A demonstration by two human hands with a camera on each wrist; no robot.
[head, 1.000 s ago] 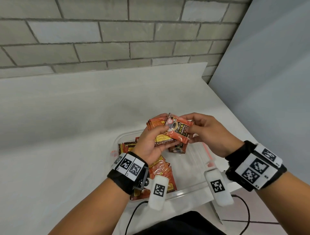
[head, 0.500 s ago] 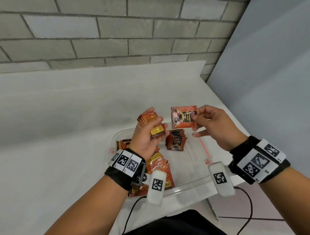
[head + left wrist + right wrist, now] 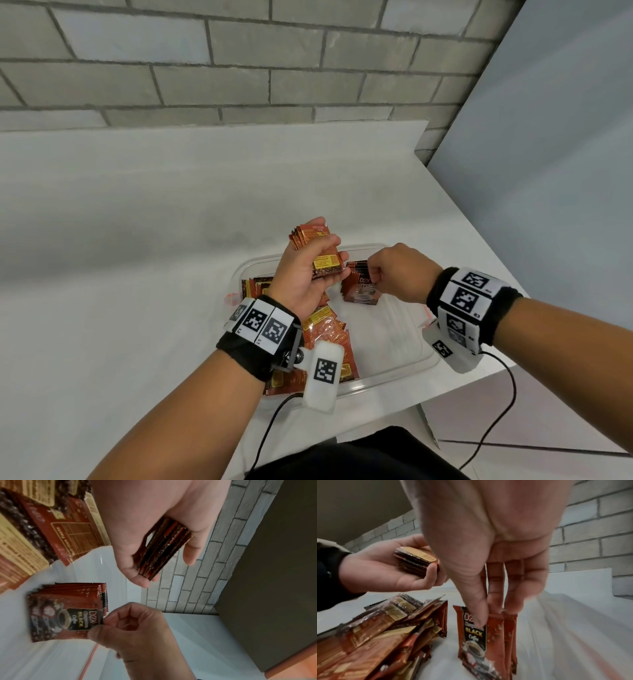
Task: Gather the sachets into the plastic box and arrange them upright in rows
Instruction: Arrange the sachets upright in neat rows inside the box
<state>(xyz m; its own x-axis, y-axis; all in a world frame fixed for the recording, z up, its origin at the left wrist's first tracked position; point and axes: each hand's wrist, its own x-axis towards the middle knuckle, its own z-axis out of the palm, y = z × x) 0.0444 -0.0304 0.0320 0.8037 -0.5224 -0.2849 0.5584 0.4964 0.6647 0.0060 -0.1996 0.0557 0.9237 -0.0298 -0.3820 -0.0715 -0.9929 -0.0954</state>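
A clear plastic box (image 3: 394, 371) sits on the white table in front of me. My left hand (image 3: 305, 277) hovers over its far left part and grips a stack of red-brown coffee sachets (image 3: 317, 251), whose edges show between thumb and fingers (image 3: 163, 550). My right hand (image 3: 376, 274) reaches down into the box and pinches the top edge of one sachet (image 3: 473, 635). That sachet stands upright as the front one of a short upright row (image 3: 359, 291). A loose pile of sachets (image 3: 327, 337) lies in the box's left part.
The white table (image 3: 137, 240) ends at a grey brick wall (image 3: 239, 68) behind and at an edge to the right, beyond which is a grey panel (image 3: 548, 171). Bare box floor (image 3: 387, 335) lies in front of the row. Cables hang near the table's front edge.
My right hand drew one sachet off the stack in my left hand, carried it right, then lowered it into the box against the upright row. My left hand stayed, still holding the stack.
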